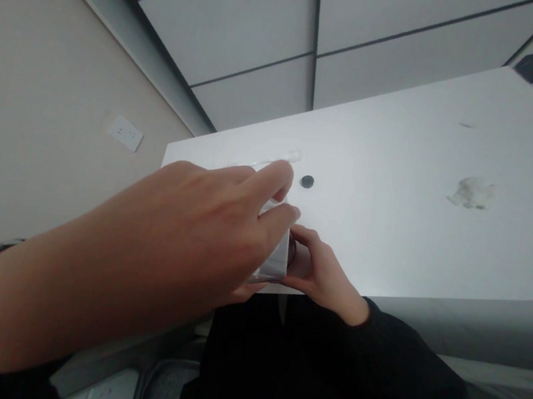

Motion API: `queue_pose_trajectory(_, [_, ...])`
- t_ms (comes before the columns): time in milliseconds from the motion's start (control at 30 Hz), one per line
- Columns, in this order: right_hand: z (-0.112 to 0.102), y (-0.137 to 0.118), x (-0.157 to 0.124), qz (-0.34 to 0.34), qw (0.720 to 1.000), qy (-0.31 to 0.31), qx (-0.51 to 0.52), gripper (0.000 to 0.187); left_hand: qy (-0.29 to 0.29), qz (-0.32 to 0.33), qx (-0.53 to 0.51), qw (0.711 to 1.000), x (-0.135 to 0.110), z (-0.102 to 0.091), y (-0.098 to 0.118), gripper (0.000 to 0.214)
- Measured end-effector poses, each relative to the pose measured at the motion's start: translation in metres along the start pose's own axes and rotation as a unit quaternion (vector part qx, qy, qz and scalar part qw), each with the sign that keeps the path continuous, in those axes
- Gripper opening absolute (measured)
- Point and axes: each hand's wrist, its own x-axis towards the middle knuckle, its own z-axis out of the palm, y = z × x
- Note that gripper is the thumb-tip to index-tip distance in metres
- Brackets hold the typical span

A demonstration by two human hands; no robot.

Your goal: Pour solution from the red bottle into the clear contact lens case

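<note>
My left hand reaches in from the left, very near the camera, with its fingers bent over a small white box-like thing. This thing looks shiny, as if partly clear or wrapped, and much of it is hidden behind my fingers. From the right, my right hand curls its thumb and fingers around the thing's right side. A dark reddish rounded part shows between the box and my right palm; I cannot tell what it is. Both hands are at the near edge of the white table.
The white table bears a small black disc, a clear strip and a greyish smudge or crumpled film. Behind it stand pale panels. A socket is on the left wall. Grey containers sit below.
</note>
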Motion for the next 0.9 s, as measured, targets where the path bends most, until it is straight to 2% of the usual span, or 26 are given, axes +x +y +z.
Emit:
queue_pose_trajectory(167, [0.000,-0.001,-0.001,0.005,1.000,0.002,0.015,0.074,-0.007,0.020,0.035,0.999,0.003,-0.004,0.001,0.032])
queue_pose_trajectory(400, [0.001,0.003,-0.001,-0.003,1.000,0.003,0.006,0.075,0.024,0.003,-0.055,0.998,0.004,0.001,0.001,0.030])
queue_pose_trajectory(567, [0.000,0.004,0.000,-0.023,1.000,-0.002,-0.007,0.076,0.015,0.020,-0.023,0.999,0.005,0.001,0.001,0.035])
queue_pose_trajectory(700, [0.000,-0.001,0.001,-0.017,1.000,0.000,-0.003,0.071,0.017,-0.016,-0.110,0.994,0.009,-0.001,0.003,0.026])
queue_pose_trajectory(900, [0.000,-0.007,0.001,0.015,1.000,0.004,0.001,0.068,0.019,-0.055,-0.197,0.979,0.013,-0.002,0.005,0.029])
